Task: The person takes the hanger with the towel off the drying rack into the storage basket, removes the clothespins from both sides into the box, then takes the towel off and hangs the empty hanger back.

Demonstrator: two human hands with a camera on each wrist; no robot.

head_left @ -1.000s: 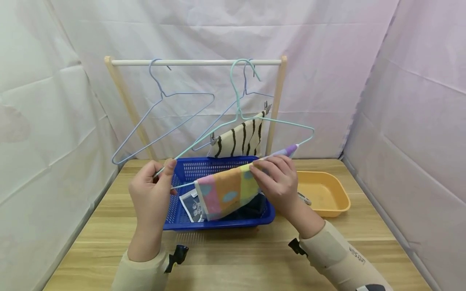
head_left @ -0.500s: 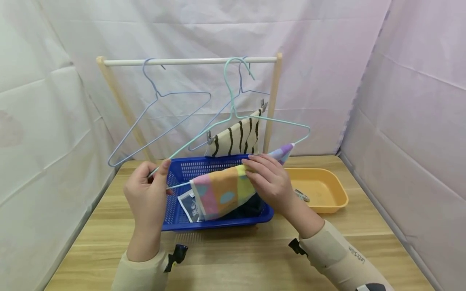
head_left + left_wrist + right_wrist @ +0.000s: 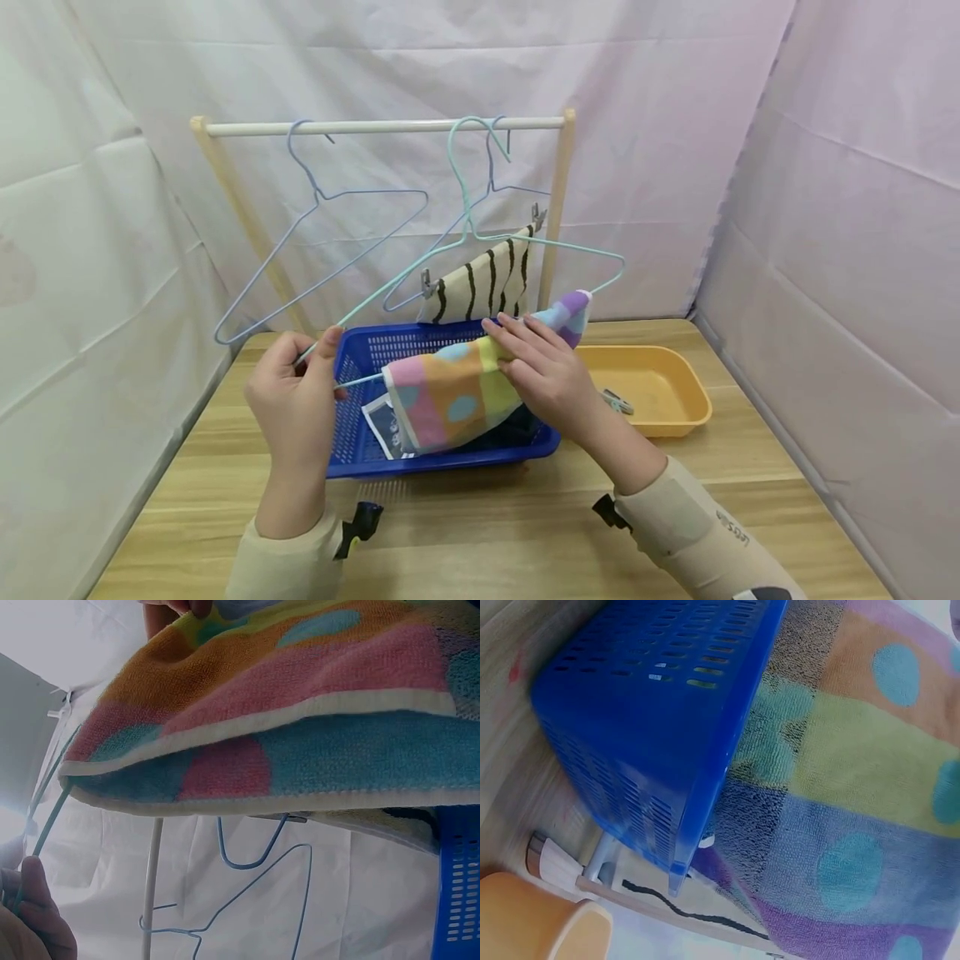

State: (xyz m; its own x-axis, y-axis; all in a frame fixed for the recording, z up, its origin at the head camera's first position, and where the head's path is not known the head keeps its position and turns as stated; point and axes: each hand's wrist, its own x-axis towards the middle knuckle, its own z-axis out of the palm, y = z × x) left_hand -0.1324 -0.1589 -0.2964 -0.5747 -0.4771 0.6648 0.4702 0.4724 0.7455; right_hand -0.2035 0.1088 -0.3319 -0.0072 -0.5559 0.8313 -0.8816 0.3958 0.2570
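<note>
My left hand [image 3: 296, 396] grips the left corner of a mint-green wire hanger [image 3: 547, 242], held up over the blue basket. A towel with colourful blocks and dots [image 3: 446, 392] is draped over the hanger's bottom bar, as the left wrist view shows from the side, with two layers of the towel [image 3: 247, 697] hanging. On the towel's upper fold lies my right hand [image 3: 551, 379], its fingers fairly straight; the thumb is hidden. The towel [image 3: 855, 780] fills the right side of the right wrist view.
The blue basket [image 3: 450, 467] holds a printed cloth [image 3: 384, 425] and dark fabric. Behind it, a rack rail [image 3: 375, 127] carries a blue hanger [image 3: 317, 195] and another with a clipped striped cloth [image 3: 480, 287]. A yellow tray [image 3: 663, 392] with a clip [image 3: 617, 402] stands right.
My right hand has shifted left along the towel's top fold, and its fingers have straightened from a pinch. More of the towel's purple end shows. My left hand keeps its grip on the hanger.
</note>
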